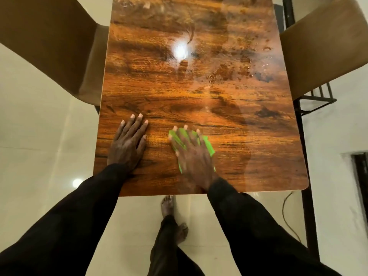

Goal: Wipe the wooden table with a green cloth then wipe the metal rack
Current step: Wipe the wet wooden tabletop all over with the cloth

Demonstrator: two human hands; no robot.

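A glossy wooden table (199,92) fills the middle of the head view, with wet smears and droplets at its far right. My right hand (192,152) lies flat on a bright green cloth (209,145) near the table's front edge, pressing it onto the wood; most of the cloth is hidden under the palm. My left hand (128,143) rests flat on the bare wood to the left, fingers spread, holding nothing. A black metal rack (316,100) shows partly at the right, beside and below the table.
Two tan chairs flank the table, one at the left (49,42) and one at the right (326,50). Pale tiled floor (39,136) surrounds it. My bare feet (169,206) stand below the front edge. A thin cord (286,212) lies on the floor at the right.
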